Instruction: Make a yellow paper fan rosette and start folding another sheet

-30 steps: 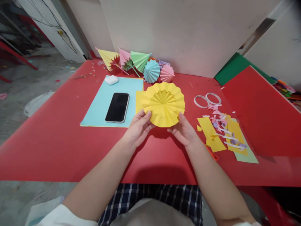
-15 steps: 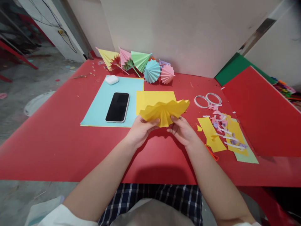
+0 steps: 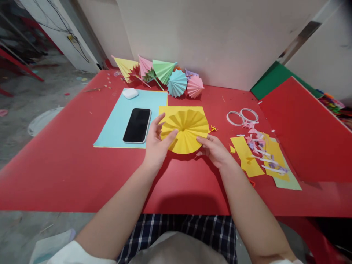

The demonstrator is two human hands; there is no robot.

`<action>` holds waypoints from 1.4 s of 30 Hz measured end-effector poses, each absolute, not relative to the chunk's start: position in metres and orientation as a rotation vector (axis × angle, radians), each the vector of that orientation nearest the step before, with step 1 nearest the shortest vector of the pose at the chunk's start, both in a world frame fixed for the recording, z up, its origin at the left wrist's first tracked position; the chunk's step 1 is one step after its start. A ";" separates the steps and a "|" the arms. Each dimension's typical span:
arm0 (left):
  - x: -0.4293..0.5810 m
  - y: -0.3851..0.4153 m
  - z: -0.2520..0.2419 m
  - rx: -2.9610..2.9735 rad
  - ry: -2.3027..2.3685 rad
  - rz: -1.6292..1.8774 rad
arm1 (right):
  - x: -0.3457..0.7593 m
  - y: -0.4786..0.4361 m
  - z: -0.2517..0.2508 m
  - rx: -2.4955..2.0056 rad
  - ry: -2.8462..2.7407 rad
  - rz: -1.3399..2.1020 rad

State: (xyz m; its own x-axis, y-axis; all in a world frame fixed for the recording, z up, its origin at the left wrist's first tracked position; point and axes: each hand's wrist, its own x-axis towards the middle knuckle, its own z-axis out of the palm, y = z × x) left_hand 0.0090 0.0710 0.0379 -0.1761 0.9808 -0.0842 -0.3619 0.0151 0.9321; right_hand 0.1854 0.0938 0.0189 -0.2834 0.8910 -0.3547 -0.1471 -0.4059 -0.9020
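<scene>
A round yellow pleated paper disc [image 3: 189,126] faces up toward me, its folds fanning out from a small centre. My left hand [image 3: 158,137] holds its left edge, thumb on top and fingers behind or beside the rim. At the lower right rim my right hand [image 3: 213,146] pinches the disc between thumb and fingers. Behind the disc, a yellow paper sheet [image 3: 165,110] lies partly covered on the table. A black-screened phone [image 3: 137,125] rests on light blue paper [image 3: 110,134] just left of my left hand.
Several folded paper umbrellas [image 3: 177,83] lie along the wall. A white rounded case [image 3: 130,93] sits on the blue paper. To the right are two tape rings [image 3: 235,118], yellow paper pieces [image 3: 247,157], paper scraps [image 3: 257,143] and a large red board [image 3: 310,135].
The yellow pleated paper has gone from a folded, drooping fan shape to a flat, tilted disc. My left hand has moved up to its left side.
</scene>
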 end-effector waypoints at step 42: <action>0.028 0.070 0.010 0.369 0.866 0.996 | 0.164 0.092 0.009 -0.874 -0.668 2.083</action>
